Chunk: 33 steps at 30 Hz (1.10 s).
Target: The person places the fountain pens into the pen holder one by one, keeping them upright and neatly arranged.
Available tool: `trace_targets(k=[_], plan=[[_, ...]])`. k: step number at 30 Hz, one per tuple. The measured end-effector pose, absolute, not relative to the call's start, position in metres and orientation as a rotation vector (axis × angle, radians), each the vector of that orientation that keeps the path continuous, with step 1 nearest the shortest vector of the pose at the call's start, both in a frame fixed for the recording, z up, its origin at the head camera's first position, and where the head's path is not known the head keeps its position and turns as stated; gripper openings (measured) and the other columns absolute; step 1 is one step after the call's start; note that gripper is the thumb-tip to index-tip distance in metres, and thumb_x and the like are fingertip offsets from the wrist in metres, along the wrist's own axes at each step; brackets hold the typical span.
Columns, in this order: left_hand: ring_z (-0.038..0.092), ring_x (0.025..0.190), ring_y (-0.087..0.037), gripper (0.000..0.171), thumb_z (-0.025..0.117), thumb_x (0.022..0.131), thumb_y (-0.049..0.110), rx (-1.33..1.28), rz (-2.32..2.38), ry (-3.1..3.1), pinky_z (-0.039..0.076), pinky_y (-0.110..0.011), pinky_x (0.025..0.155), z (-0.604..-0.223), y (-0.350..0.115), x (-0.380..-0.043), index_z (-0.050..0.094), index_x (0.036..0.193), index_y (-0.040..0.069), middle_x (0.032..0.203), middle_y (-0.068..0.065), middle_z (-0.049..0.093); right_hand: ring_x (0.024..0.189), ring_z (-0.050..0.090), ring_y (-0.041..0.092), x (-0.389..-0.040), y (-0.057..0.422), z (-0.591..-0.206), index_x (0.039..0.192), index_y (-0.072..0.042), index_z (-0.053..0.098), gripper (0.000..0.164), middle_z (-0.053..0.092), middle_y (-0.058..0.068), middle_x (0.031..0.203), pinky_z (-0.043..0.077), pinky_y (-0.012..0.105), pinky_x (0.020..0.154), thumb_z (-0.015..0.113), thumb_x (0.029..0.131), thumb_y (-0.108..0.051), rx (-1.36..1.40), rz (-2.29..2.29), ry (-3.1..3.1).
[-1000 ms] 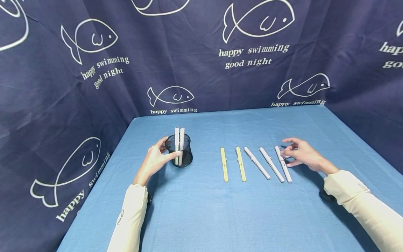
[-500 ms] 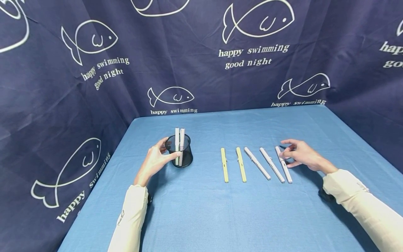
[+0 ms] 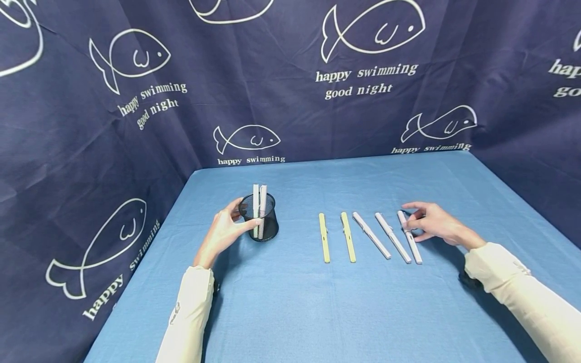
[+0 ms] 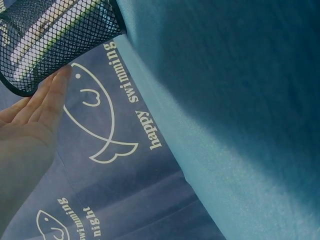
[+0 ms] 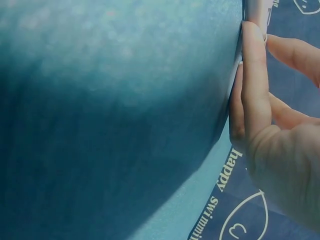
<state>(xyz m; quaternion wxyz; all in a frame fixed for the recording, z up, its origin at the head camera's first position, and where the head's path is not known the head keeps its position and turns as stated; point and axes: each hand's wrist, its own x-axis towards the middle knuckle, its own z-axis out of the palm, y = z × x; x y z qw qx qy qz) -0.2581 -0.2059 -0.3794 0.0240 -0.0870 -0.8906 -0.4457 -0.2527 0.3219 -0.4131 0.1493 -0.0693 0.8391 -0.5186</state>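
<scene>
A black mesh pen holder [image 3: 270,230] stands upright at the left of the table, with two whitish pens [image 3: 263,195] in it. My left hand [image 3: 221,230] holds it by the side, thumb in front and fingers behind; in the left wrist view the fingers lie against the mesh. At the right, my right hand [image 3: 437,225] pinches the rightmost white pen [image 3: 413,249], which lies on the cloth. The right wrist view shows fingertips at this pen [image 5: 256,11], near its clip; most of it is out of that frame.
Left of the right hand lie two more white pens, one slanted [image 3: 372,236] and one nearer the hand [image 3: 394,239]. Two yellow pens [image 3: 348,237] lie further left. A blue cloth [image 3: 290,307] covers the table, and a dark blue fish-print curtain [image 3: 290,101] hangs behind and beside it.
The right hand has shifted very slightly left, its fingers closing in on the rightmost white pen. The left hand and the pen holder stay where they were.
</scene>
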Motion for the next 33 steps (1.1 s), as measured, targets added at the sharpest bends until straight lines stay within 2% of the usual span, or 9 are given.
trace_targets(k=[13,22,33], plan=[[0.062,0.123,-0.039,0.092,0.087,0.083,0.04,-0.285,-1.331,-2.74,0.049,-0.049,0.104,-0.3822,-0.2065,-0.2608,0.044,0.154,0.002,0.134,-0.021,0.063,0.096,0.071,0.027,-0.2532,0.3207,-0.4118,0.152,0.018,0.028,0.071,0.058,0.024,0.108,0.062,0.045,0.078,0.068,0.096,-0.001,-0.206,-1.493,2.39],[0.062,0.123,-0.039,0.091,0.086,0.084,0.04,-0.29,-1.34,-2.737,0.049,-0.049,0.105,-0.3828,-0.2069,-0.2603,0.044,0.154,0.002,0.136,-0.02,0.062,0.096,0.071,0.025,-0.2546,0.3216,-0.4113,0.15,0.021,0.03,0.067,0.059,0.023,0.106,0.063,0.043,0.077,0.064,0.096,0.002,-0.223,-1.471,2.391],[0.062,0.123,-0.039,0.09,0.088,0.084,0.037,-0.294,-1.353,-2.731,0.049,-0.05,0.105,-0.3835,-0.2068,-0.2598,0.044,0.154,0.001,0.137,-0.021,0.062,0.084,0.069,0.02,-0.2543,0.3211,-0.4108,0.144,0.021,0.034,0.061,0.059,0.017,0.099,0.063,0.041,0.071,0.062,0.093,0.005,-0.21,-1.485,2.41]])
